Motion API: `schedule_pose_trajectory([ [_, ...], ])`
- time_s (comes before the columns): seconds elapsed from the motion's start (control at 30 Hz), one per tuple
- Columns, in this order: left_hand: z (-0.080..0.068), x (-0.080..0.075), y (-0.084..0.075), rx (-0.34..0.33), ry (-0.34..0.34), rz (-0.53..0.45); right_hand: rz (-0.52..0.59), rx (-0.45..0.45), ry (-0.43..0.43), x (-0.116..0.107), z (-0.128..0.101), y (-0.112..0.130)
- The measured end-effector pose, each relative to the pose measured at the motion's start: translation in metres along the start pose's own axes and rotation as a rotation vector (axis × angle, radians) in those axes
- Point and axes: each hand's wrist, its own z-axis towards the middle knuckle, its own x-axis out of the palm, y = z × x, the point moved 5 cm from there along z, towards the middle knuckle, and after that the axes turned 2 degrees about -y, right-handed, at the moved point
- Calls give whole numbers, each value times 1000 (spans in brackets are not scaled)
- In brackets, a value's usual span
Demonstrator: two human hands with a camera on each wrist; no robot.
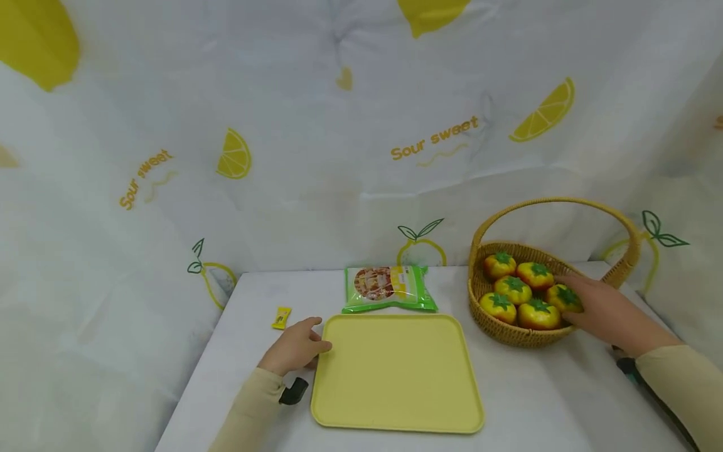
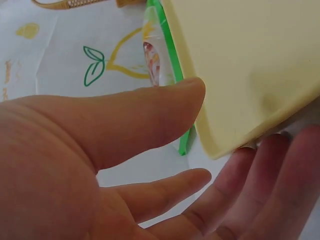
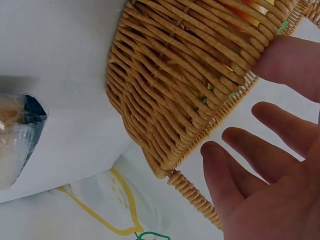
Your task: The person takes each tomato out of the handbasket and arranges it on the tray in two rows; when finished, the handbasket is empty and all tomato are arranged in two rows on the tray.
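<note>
My left hand [image 1: 296, 348] is at the left edge of a pale yellow rectangular tray [image 1: 395, 376]. In the left wrist view its thumb [image 2: 170, 105] lies over the tray's rim and several fingers curl beneath, pinching the edge. My right hand [image 1: 607, 311] reaches over the right side of a wicker basket [image 1: 508, 333] with a tall handle. Its fingers are spread beside the rightmost persimmon-like fruit [image 1: 567, 296], yellow-orange with a green leafy top. In the right wrist view the thumb [image 3: 292, 65] crosses the basket rim, while the other fingers are apart and hold nothing.
Several similar fruits [image 1: 513, 289] fill the basket. Behind the tray lies a green-edged snack bag [image 1: 390, 289]; a small yellow wrapped candy [image 1: 281, 317] lies to the left. A clear packet with a dark end [image 3: 17, 132] shows in the right wrist view. A lemon-print cloth hangs behind.
</note>
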Motion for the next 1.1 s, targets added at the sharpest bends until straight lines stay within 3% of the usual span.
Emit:
schedule_pose_trajectory([
  [0.2, 7, 5, 0, 12, -18, 6, 6, 16, 34, 5, 11, -5],
  [0.43, 18, 14, 2, 43, 14, 3, -32, 64, 79, 12, 11, -18],
  [0.77, 17, 10, 16, 8, 25, 0, -20, 27, 77, 19, 28, -8],
  [1.1, 20, 10, 17, 39, 58, -29, -41, 42, 57, 11, 20, -9],
])
